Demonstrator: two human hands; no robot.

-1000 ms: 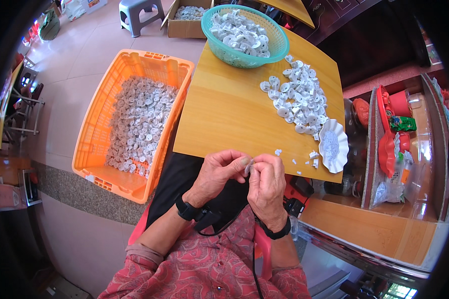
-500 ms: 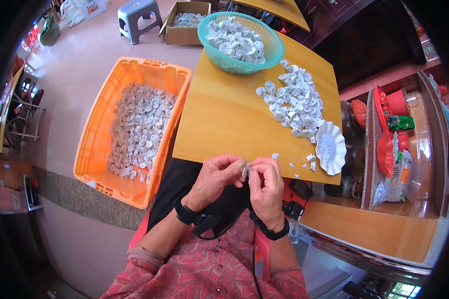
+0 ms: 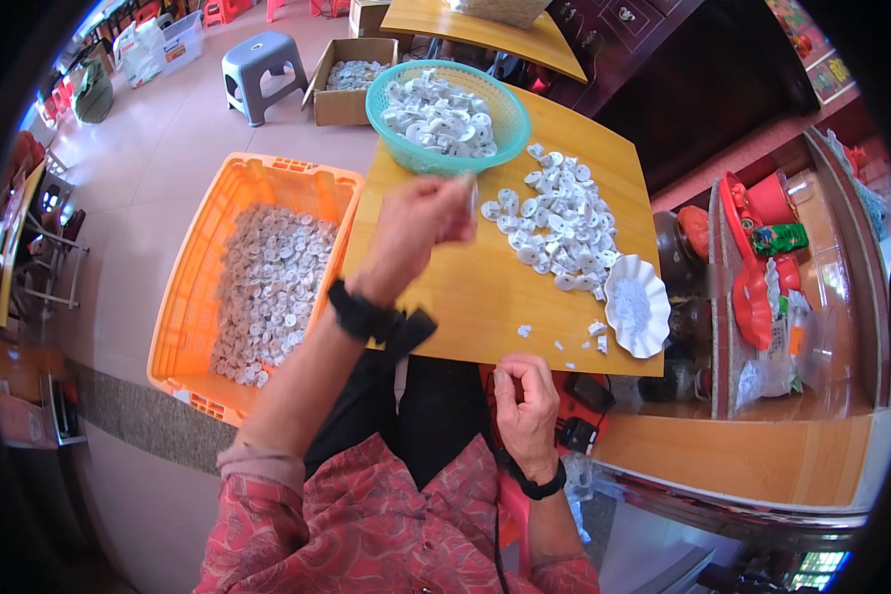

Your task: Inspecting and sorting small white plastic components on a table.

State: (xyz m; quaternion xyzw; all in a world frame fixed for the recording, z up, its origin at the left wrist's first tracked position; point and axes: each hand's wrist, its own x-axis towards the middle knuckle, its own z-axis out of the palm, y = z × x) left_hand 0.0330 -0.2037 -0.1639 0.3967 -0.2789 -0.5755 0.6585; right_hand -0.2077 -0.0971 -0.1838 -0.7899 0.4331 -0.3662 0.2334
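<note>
Teal plastic basket, heaped w/ white pcs. L hand is the nearer one, just on its near side above the wooden table, a bit blurred; fingertips pinched on what looks like a small pale disc, approx edge-on, long axis running roughly toward the basket, disc btwn grip & basket's near-right rim. R hand well apart from basket, by table's near edge; fingers curled in, can't tell if tips hold anything. White-pc pile right of & nearer than basket; fluted dish past it; orange crate left of basket, also nearer.
</note>
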